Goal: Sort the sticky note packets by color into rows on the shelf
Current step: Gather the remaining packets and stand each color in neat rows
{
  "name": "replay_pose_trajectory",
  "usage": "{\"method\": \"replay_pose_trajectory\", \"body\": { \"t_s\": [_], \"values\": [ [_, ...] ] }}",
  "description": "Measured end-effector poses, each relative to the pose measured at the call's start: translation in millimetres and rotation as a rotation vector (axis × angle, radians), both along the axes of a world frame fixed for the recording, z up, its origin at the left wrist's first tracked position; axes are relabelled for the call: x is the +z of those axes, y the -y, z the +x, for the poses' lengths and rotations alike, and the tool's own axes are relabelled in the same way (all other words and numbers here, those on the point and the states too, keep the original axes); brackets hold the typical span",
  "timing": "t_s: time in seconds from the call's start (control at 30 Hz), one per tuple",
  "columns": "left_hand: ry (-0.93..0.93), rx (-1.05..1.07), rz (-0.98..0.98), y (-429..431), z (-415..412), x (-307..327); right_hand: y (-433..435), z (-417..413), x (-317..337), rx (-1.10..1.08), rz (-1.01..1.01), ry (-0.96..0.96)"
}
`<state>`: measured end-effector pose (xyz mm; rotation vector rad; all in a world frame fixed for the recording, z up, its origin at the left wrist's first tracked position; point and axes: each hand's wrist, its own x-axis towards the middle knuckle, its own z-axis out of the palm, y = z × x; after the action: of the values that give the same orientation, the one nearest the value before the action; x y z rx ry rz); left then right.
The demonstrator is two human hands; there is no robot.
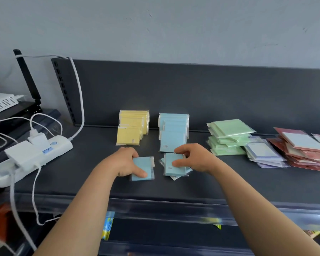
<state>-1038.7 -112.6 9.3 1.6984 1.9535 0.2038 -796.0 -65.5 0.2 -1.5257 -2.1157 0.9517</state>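
1. My left hand (127, 161) pinches a single blue packet (146, 164) lying on the shelf (229, 182). The thumb presses on its near face and the fingers curl over the far-left edge.
2. My right hand (196, 157) grips a loose blue stack (174, 171) just right of that packet. The fingers hook over the top edge and the thumb lies across the face. The packets under it are fanned and skewed.
3. Both lots sit just in front of the blue row (174, 132), near the shelf's front.
4. Done, I'd say: the yellow row (132, 130) and the blue row are lined up from the back panel forward, side by side.
5. Left to do, I'd say: add these blues to their row. The green pile (229, 137), purple-edged pile (264, 154) and red pile (303, 146) to the right are heaped and crooked, not in rows. Roughly halfway or less.
6. Writing: small print marks on the lower corners of the yellow and blue packets, too tiny to read. No brand legible.
7. A white power strip (35, 154) with cables sits at far left.
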Motion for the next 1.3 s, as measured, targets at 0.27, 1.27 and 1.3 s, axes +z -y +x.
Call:
{"method": "replay_pose_trajectory", "body": {
  "t_s": [0.27, 1.27, 1.3],
  "values": [
    [0.240, 0.047, 0.156, 13, 9, -4, 8, 13, -6, -0.011, -0.116, -0.105],
    [0.494, 0.215, 0.308, 10, 23, -21, 25, 15, -6, -0.177, -0.247, -0.495],
    [0.544, 0.196, 0.300, 10, 27, -21, 26, 15, -9, -0.195, -0.265, -0.560]
  ]
}}
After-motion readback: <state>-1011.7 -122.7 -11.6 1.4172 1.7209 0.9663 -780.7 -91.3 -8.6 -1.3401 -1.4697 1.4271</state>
